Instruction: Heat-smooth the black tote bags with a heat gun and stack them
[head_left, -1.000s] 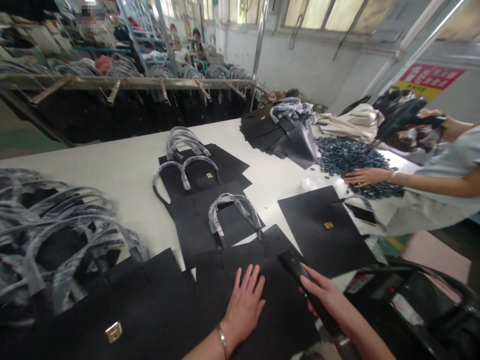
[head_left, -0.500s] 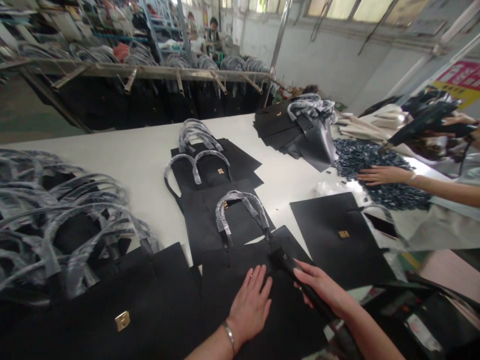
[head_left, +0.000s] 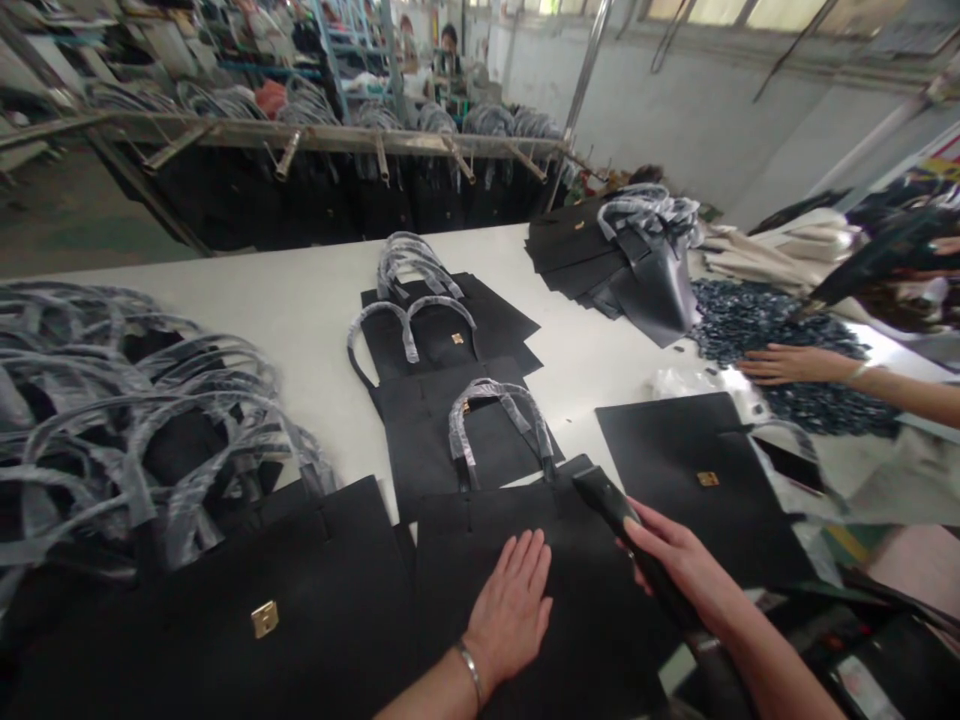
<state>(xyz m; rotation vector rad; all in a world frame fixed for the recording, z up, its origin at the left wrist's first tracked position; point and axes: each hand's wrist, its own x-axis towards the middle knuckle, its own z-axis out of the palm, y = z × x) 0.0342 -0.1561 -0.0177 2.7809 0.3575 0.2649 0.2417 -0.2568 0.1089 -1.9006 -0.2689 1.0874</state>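
A black handbag (head_left: 465, 580) lies flat in front of me, its wrapped handle (head_left: 501, 392) arching away from me. My left hand (head_left: 510, 605) rests palm down on the bag, fingers stretched out and holding nothing. In my right hand (head_left: 679, 550) is a long black hand-held tool (head_left: 611, 500) with a wide flat head; its exact kind is unclear. The tool's head is over the bag's upper right corner; I cannot tell whether it touches. To the left lies another black bag (head_left: 322, 590) with a gold clasp (head_left: 264, 619).
Many plastic-wrapped handles (head_left: 135, 420) crowd the left side. More black bags (head_left: 435, 320) lie beyond mine on the white table (head_left: 300, 300). At right are a black bag (head_left: 667, 450), a phone (head_left: 787, 465), and a co-worker's hand (head_left: 795, 364) on small dark pieces (head_left: 720, 320).
The tool in my right hand has moved up and slightly right, toward the bag's upper edge. My left hand stays flat on the bag. The whole view has shifted a little.
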